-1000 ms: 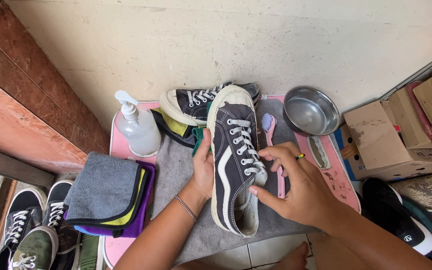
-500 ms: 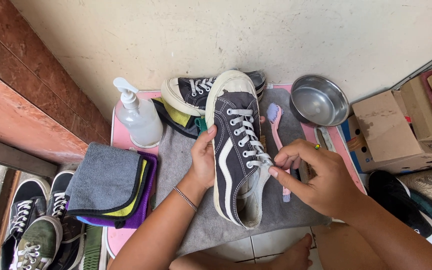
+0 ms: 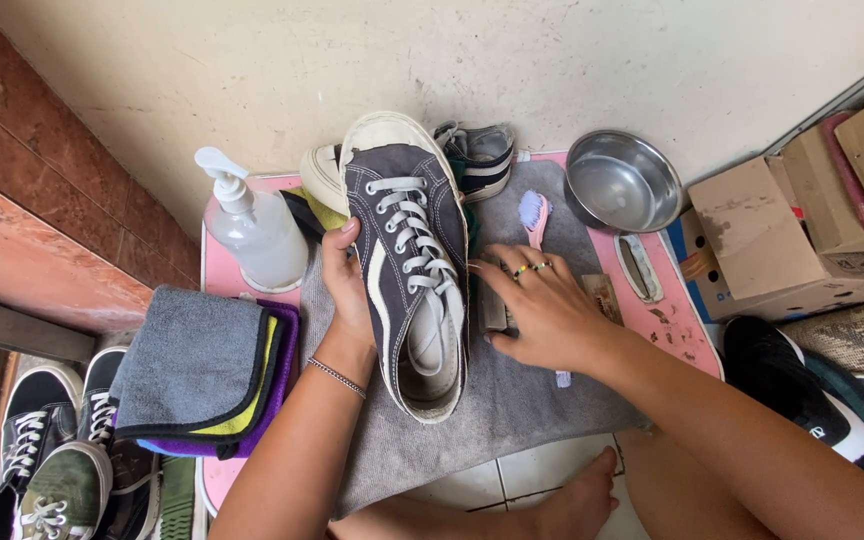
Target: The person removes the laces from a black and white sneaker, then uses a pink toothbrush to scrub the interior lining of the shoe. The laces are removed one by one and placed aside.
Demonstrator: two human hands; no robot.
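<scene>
Head view, counted: 2 hands, 1 dark grey sneaker in hand, 1 more sneaker lying behind it, approx. 3 shoes at the bottom left on the floor, 1 black shoe at right. Also 1 pump bottle, 1 steel bowl, 1 pink brush, 1 stack of folded cloths (grey on top, yellow and purple under), 3 cardboard boxes approx.

Left hand is curled around the side of the dark grey sneaker and holds it, toe pointing away, over the middle of the mat. Right hand lies flat with the fingers spread, on a small brush-like thing just beside the sneaker; can't tell if it grips it.

Surface: a grey mat on a low pink table. Room: cream wall behind, red tiles at left, white floor tiles below, w/ a bare foot near.
</scene>
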